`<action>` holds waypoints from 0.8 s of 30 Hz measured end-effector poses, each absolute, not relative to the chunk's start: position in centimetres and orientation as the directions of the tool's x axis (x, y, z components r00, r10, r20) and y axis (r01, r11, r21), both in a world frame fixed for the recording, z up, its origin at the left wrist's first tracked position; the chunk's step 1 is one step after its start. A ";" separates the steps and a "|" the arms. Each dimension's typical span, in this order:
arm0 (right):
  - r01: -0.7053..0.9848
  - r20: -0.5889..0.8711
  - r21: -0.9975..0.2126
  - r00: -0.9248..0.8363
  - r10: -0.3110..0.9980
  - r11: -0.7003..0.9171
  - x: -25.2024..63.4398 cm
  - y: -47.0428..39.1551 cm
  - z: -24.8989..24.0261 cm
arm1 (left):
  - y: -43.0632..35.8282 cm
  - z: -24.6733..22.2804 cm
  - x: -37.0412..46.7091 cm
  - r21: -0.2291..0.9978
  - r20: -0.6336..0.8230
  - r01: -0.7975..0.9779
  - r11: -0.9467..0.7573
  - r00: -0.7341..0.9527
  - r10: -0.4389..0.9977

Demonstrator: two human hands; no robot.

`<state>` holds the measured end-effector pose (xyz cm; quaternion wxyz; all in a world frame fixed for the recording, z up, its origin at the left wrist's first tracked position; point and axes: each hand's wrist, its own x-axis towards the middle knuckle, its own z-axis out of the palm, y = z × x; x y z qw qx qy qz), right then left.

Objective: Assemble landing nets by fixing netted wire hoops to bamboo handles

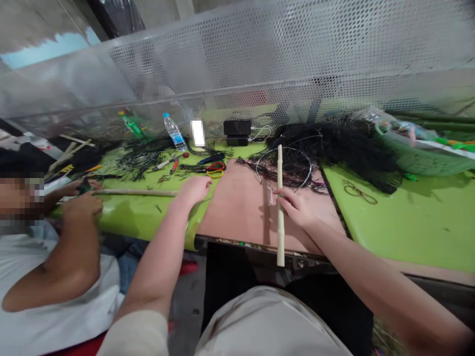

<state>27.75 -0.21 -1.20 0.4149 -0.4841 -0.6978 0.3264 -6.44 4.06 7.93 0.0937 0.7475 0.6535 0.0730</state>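
My right hand (293, 205) has its fingers around a pale bamboo stick (280, 232), which stands nearly upright in the view and reaches past the table's front edge. My left hand (196, 190) is over the green sheet near its border with the bare brown board (233, 207), its fingers curled; what they hold, if anything, is too small to name. Just behind it lie red-and-yellow-handled scissors (215, 170). A wire hoop (310, 170) rests behind my right hand, among black fibres (341, 148).
At the left a person (81, 222) handles a long stick (137, 192). Farther back are a water bottle (175, 133), a green bottle (132, 126), a black device (237, 131) and a perforated screen (230, 64). A green basket (423, 153) stands at the right.
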 end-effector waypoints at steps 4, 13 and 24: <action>0.444 0.271 -0.817 -0.266 0.925 0.367 27.7 -0.4 -1.1 | 4.2 7.5 -10.1 0.080 -0.089 0.991 -0.110 0.117 0.989; 0.533 0.286 -0.735 -0.317 0.904 0.420 27.9 0.0 -1.6 | 5.5 6.6 -12.5 0.086 -0.093 0.995 -0.044 0.052 0.994; 0.551 0.290 -0.716 -0.323 0.901 0.428 27.9 0.1 -1.9 | 6.4 3.4 -10.3 -0.033 -0.052 0.999 -0.007 0.005 0.999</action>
